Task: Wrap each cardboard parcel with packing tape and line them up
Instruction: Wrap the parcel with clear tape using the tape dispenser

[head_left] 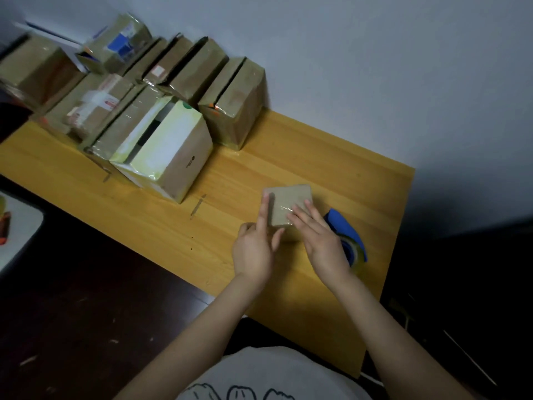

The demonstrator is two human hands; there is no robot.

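A small cardboard parcel (288, 202) is seen lying flat on the wooden table (331, 157), towards its right end and nearer the front edge than the wall. Clear tape is stretched glossy across its top face.

The parcel is steadied by both hands. The left hand (253, 252) is placed at the parcel's near left corner: its index finger (264, 209) is laid straight along the left edge of the top face, the thumb is set against the near side, and the remaining fingers are curled away from the box and hold nothing. The right hand (320, 241) is held open, with its straight fingers (302, 215) pressed flat on the right part of the top face; nothing is gripped by it.

A blue tape dispenser (346, 226) with a roll of clear tape is left on the table just beside the parcel, partly hidden by the right hand, towards the right edge.

At the far left of the table, wrapped parcels are stood in two rows. The back row (202, 70) is lined along the wall (375, 67) and ends in a brown parcel (233, 111). The front row ends in a parcel with a pale yellow-green top (170, 148). These parcels are well apart from the small one.
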